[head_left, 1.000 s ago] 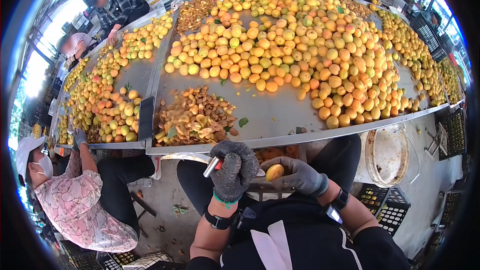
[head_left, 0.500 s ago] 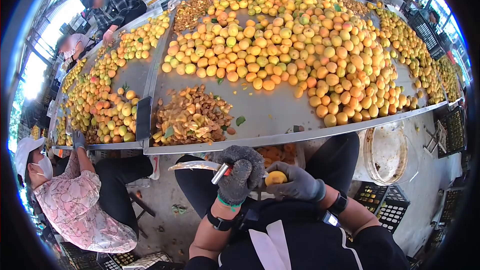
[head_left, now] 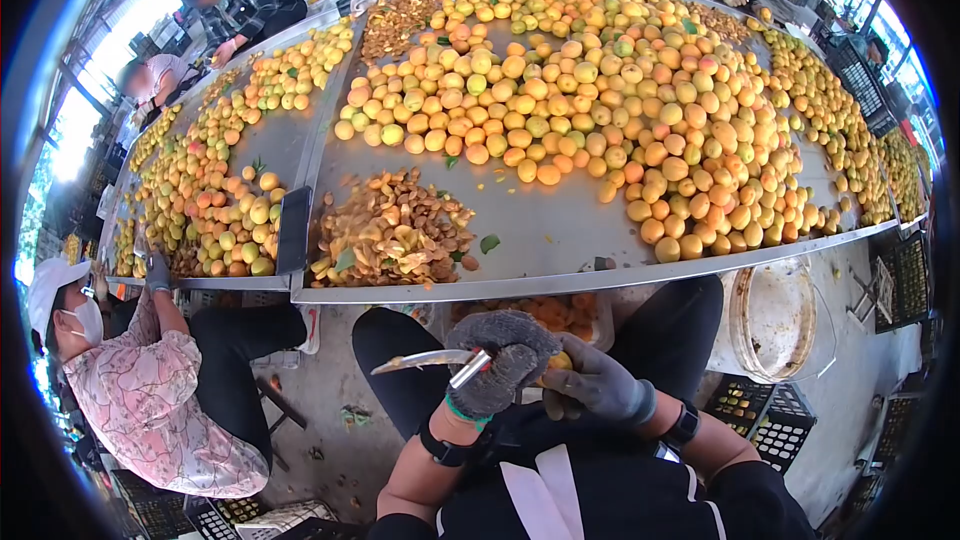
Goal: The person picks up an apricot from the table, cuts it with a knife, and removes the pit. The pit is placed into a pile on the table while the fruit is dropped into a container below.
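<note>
In a dark knitted glove, my left hand is closed around a curved knife, whose blade sticks out to the left. A short silver metal tube with a bit of red also pokes out of that fist. My right hand, in a grey glove, holds an apricot against the left hand's fingers; most of the fruit is hidden. Both hands meet above my lap, in front of a container of orange fruit pieces below the table edge.
A metal table carries heaped apricots and a pile of brown-orange scraps. A dark phone-like slab leans at the divider. A white bucket and black crates stand right. A co-worker in pink sits left.
Both hands have shifted slightly right and down, and my left hand has closed over the apricot, hiding more of it. The knife has moved along with the left hand.
</note>
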`<state>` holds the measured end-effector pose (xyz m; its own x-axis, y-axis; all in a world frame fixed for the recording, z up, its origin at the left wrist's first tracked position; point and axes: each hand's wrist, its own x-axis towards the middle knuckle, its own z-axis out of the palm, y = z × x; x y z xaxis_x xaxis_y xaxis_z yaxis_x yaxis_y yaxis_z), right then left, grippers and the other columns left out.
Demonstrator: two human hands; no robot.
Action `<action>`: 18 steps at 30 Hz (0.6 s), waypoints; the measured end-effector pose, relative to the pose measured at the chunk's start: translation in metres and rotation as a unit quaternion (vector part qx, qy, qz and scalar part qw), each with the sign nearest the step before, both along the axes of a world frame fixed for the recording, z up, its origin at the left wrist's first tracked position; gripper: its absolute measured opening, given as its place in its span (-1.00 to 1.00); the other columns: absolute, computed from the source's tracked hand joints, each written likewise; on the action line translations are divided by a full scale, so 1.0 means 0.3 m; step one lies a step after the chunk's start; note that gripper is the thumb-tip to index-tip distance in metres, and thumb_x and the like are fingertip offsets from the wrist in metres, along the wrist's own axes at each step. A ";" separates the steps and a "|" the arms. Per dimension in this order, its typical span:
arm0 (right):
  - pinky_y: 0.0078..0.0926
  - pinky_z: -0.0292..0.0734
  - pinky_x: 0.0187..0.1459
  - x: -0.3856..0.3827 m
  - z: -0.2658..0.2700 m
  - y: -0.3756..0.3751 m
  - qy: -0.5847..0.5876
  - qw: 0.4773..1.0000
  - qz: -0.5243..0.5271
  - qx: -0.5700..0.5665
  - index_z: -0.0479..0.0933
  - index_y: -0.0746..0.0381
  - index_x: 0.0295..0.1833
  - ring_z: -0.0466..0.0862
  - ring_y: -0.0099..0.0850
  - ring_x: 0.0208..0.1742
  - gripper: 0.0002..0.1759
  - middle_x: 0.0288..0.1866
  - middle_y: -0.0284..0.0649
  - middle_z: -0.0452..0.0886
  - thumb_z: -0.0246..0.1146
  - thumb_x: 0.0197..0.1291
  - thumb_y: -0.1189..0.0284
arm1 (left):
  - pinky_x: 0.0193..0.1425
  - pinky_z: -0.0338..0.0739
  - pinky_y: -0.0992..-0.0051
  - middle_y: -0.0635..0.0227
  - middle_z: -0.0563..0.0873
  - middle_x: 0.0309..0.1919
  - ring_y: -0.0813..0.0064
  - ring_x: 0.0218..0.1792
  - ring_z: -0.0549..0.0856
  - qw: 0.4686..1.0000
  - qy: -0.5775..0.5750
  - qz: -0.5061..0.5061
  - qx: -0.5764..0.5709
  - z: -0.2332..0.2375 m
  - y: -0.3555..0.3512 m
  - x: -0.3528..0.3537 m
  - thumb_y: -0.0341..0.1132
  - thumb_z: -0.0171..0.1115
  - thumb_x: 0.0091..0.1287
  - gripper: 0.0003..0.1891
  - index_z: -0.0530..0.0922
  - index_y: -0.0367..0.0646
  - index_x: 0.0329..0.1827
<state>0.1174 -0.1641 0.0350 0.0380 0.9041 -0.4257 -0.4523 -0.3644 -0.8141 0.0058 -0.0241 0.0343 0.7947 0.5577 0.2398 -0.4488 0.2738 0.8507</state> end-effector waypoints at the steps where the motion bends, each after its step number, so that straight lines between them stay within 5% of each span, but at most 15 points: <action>1: -0.74 0.36 -0.49 -0.004 -0.005 -0.003 0.000 1.000 0.001 0.000 0.19 0.21 0.33 0.46 -0.65 -0.57 -0.52 -0.48 -0.32 0.54 0.07 0.40 0.29 | -0.35 0.59 0.52 0.22 0.71 -0.42 0.43 -0.46 0.68 1.000 0.000 0.001 0.000 -0.003 0.005 -0.002 -0.37 0.33 0.19 -0.85 0.62 -0.29 -0.31; 5: -0.73 0.31 -0.51 -0.016 -0.009 -0.009 -0.001 0.999 -0.011 0.035 0.18 0.21 0.32 0.41 -0.66 -0.59 -0.53 -0.51 -0.33 0.50 0.05 0.41 0.28 | -0.10 0.64 0.46 0.17 0.75 -0.23 0.41 -0.23 0.75 0.995 -0.035 -0.049 0.082 -0.033 0.005 -0.019 -0.46 0.32 0.19 -0.78 0.61 -0.31 -0.12; 7: -0.73 0.30 -0.51 -0.020 -0.011 -0.009 -0.005 0.999 -0.009 0.042 0.18 0.21 0.32 0.39 -0.67 -0.59 -0.54 -0.51 -0.33 0.50 0.05 0.41 0.28 | -0.04 0.62 0.50 0.22 0.75 -0.20 0.45 -0.16 0.74 0.996 -0.040 -0.074 -0.030 -0.042 -0.014 -0.032 -0.46 0.32 0.18 -0.71 0.59 -0.30 -0.02; 14: -0.74 0.29 -0.52 -0.026 -0.043 -0.017 -0.005 0.997 0.003 0.075 0.18 0.22 0.31 0.38 -0.67 -0.60 -0.53 -0.51 -0.33 0.50 0.05 0.41 0.24 | -0.02 0.60 0.51 0.29 0.76 -0.21 0.48 -0.16 0.73 0.996 -0.049 -0.080 0.015 -0.002 -0.006 -0.032 -0.47 0.36 0.14 -0.73 0.63 -0.23 -0.07; 16: -0.74 0.30 -0.52 -0.028 -0.039 -0.020 -0.002 0.997 0.004 0.081 0.19 0.22 0.31 0.38 -0.68 -0.60 -0.53 -0.50 -0.33 0.50 0.05 0.41 0.24 | -0.08 0.61 0.49 0.30 0.76 -0.28 0.45 -0.23 0.74 0.982 -0.006 -0.047 0.183 0.036 0.015 -0.030 -0.50 0.36 0.12 -0.79 0.65 -0.22 -0.16; 18: -0.74 0.29 -0.52 -0.030 -0.020 -0.019 0.016 0.998 0.002 0.058 0.19 0.22 0.30 0.38 -0.68 -0.60 -0.52 -0.50 -0.32 0.50 0.06 0.41 0.23 | -0.12 0.61 0.48 0.29 0.76 -0.32 0.43 -0.27 0.74 0.986 -0.004 -0.046 0.162 0.037 0.025 -0.032 -0.51 0.36 0.11 -0.82 0.65 -0.23 -0.20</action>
